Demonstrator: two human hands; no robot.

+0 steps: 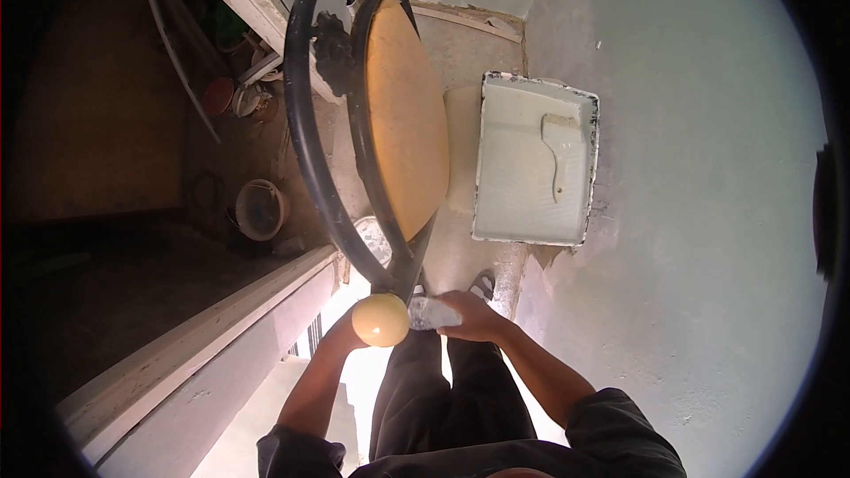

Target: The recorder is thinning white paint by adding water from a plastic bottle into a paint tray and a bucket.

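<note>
In front of my body, my right hand (471,314) is closed around a clear, wrinkled plastic thing (431,312), perhaps a bag or a bottle. Just left of it is a smooth, round cream-coloured thing (381,319) with a bright shine. My left hand (347,334) comes up behind that round thing, which hides its fingers. Whether the hand grips it cannot be seen. Close above both hands stands a chair with a curved black metal frame (312,115) and a yellow-orange padded panel (405,115). Its frame narrows down to the round thing.
A paint-edged white tray (496,199) lies ahead on the right, with a white-handled brush (558,159) in it. A pale green wall (708,195) rises on the right. Beyond a wooden ledge (221,327) on the left, a bucket (260,211) stands in a dark area.
</note>
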